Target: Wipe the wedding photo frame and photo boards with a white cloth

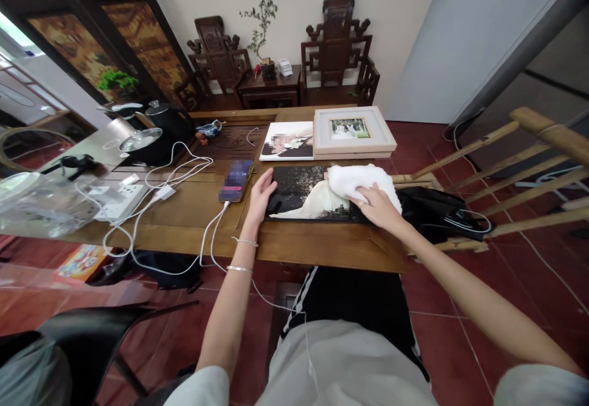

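A dark photo panel (294, 194) with a pale gown pictured on it lies flat on the wooden table (322, 243) in front of me. At its left edge rests my left hand (262, 194), fingers stretched along the side, steadying nothing else. My right hand (380, 206) presses a folded white cloth (363, 182) onto the panel's right part, its fingers closed on the cloth's lower edge. The cloth hides the panel's upper right corner. Behind the panel are a white-edged photo print (288, 142) and a light wooden picture frame (391, 139) with a small photo inside.
Left of the panel lies a phone (236, 181) plugged into a white cable (214, 234). Farther left are a power strip (122, 202), tangled cords, a clear plastic container (41, 203) and a black kettle (169, 121). A bamboo chair (519, 167) holding a black bag (427, 213) stands at right.
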`<state>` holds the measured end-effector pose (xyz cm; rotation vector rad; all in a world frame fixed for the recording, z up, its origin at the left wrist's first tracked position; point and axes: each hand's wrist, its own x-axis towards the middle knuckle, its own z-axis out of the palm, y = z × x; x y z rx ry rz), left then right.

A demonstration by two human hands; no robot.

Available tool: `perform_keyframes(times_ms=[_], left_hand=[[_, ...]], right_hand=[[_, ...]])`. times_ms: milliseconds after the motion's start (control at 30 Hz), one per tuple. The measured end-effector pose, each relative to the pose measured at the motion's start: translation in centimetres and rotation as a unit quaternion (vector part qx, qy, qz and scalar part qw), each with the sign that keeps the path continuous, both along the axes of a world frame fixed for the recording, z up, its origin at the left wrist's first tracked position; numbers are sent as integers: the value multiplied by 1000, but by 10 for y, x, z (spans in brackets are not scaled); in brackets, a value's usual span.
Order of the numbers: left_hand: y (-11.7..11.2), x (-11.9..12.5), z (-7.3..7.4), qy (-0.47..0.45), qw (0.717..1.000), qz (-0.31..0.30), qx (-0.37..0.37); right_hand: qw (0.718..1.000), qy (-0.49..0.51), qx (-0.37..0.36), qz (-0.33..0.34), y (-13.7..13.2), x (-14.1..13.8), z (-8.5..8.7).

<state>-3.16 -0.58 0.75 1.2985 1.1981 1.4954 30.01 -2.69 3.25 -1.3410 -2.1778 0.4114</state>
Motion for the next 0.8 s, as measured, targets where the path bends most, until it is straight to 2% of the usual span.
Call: perform_keyframes(times_ms=[100,200,300,367,467,567,633,667,733,800], left_hand=[[-9,0,17,-98,995,1,-32],[-23,4,39,-122,992,-4,-27],[-39,10,66,-107,994,-13,18],[-51,15,87,-91,994,-22,52],[-69,21,120,-71,992,-36,99],[-82,28,143,-56,989,-21,138],[-83,32,145,-63,986,-15,155],[-81,34,141,-74,985,-12,156],[-73,38,123,-105,986,-3,132],[-64,45,97,-133,989,15,58]], right_hand=[[999,-24,34,18,-26,-7,-6],[995,-26,69,59,-44,-35,-3],[985,-2,117,127,-57,-74,13],[975,8,167,143,-63,-99,28],[963,-7,247,112,-70,-124,49],[948,0,312,67,-72,-126,63],[936,25,345,60,-70,-116,69],[932,41,356,58,-68,-109,72],[925,87,369,29,-63,-93,79],[920,168,351,-36,-56,-77,87]])
